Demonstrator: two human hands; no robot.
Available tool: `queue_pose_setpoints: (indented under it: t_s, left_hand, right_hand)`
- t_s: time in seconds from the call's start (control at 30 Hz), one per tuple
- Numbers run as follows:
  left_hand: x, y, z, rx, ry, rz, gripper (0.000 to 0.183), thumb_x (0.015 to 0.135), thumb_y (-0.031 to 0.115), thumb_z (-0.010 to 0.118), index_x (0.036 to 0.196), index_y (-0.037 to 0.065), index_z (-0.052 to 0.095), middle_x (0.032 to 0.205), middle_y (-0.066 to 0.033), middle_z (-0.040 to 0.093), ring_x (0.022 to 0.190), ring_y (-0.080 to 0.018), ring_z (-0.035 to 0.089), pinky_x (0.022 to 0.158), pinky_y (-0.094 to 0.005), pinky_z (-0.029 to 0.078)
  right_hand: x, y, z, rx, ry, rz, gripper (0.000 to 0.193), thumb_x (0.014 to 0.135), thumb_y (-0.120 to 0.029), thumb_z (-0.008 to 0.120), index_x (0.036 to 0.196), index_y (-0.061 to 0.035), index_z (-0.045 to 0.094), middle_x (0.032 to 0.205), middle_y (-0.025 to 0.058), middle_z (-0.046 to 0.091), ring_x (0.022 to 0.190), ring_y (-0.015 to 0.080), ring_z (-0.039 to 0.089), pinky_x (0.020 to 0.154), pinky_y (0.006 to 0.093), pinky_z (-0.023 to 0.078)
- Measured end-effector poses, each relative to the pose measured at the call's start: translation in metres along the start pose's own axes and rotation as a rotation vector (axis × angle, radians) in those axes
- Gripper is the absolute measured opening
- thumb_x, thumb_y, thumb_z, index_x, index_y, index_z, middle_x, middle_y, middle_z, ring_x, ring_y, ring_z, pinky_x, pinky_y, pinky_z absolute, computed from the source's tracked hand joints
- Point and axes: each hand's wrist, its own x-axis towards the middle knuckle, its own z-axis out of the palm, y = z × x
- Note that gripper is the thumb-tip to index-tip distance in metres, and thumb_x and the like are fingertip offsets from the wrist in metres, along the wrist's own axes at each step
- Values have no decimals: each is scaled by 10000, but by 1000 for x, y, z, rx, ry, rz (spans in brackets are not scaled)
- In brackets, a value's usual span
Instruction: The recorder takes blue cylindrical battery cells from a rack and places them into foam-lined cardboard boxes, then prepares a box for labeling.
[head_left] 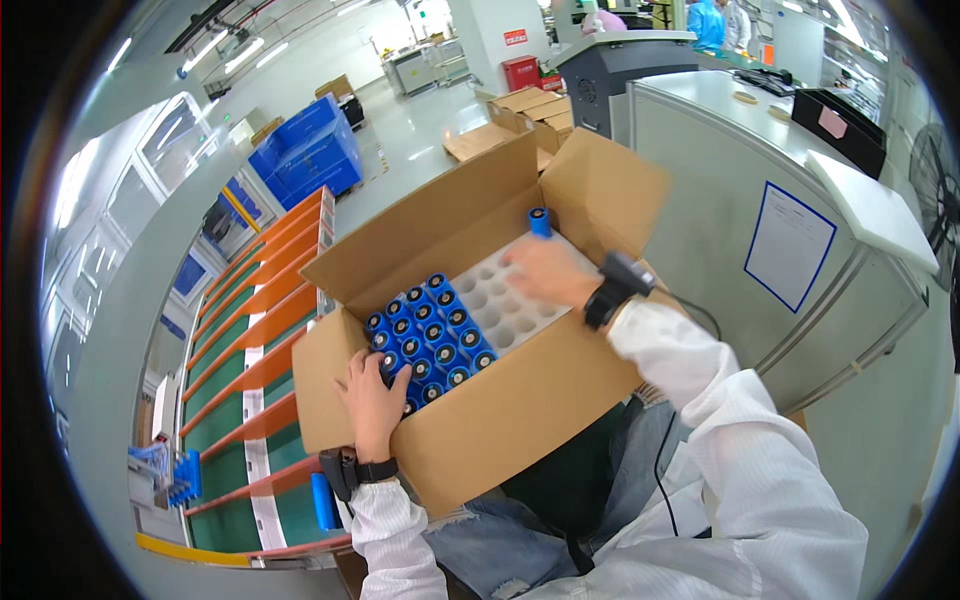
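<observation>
A large cardboard box (520, 418) stands open in front of me. Blue cylindrical battery cells (433, 331) stand upright in close rows in its left half. My left hand (372, 402) reaches over the left corner, its thumb and fingers closed around a cell at the end of the rows; the fingers partly hide that cell. To the right lies a white foam tray (493, 302) with round holes. Above it is my right hand (548, 272), its fingers smeared by motion. A single blue cell (540, 222) stands at the tray's far corner.
Left of the box runs a green conveyor (285, 445) with orange dividers; a blue cell (324, 502) lies at its near end. A grey cabinet (720, 190) borders the right side. Blue bins (305, 150) and flattened cardboard (490, 138) sit beyond. A cable trails from my right wrist.
</observation>
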Motion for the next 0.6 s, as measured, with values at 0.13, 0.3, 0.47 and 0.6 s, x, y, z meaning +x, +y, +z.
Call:
queue_pose_setpoints:
  t_s: [0.13, 0.3, 0.47, 0.6]
  left_hand:
    - [-9, -14, -2, -58, 50, -25, 443, 802, 381, 708, 1099, 56, 658, 1301, -153, 528, 1242, -326, 472, 1061, -613, 256]
    - [-9, -14, 0, -77, 111, -3, 425, 795, 383, 711, 1072, 63, 671, 1247, -161, 571, 1175, -322, 529, 1032, -550, 291]
    - [-10, -7, 5, -98, 175, 3, 391, 796, 365, 711, 1040, 63, 670, 1180, -121, 588, 1178, -282, 517, 1048, -583, 266]
    - [-16, -13, 3, -118, 174, -16, 372, 805, 352, 710, 1027, 57, 664, 1105, -93, 593, 1182, -261, 503, 1059, -642, 244]
  right_hand:
    - [16, 61, -17, -302, -9, 49, 207, 769, -112, 605, 956, -31, 641, 990, 171, 639, 982, 353, 600, 847, 457, 481]
    - [14, 82, -11, -338, -197, 44, 371, 736, -224, 733, 1037, -27, 645, 1048, 176, 646, 1062, 347, 582, 965, 463, 411]
    - [5, 102, -6, -122, -336, 290, 414, 791, -253, 689, 1124, -10, 647, 1155, 213, 642, 1134, 366, 578, 1032, 426, 405]
    - [1, 99, -6, -130, -496, 264, 376, 788, -236, 696, 1039, 41, 660, 933, 240, 674, 902, 356, 654, 822, 396, 503]
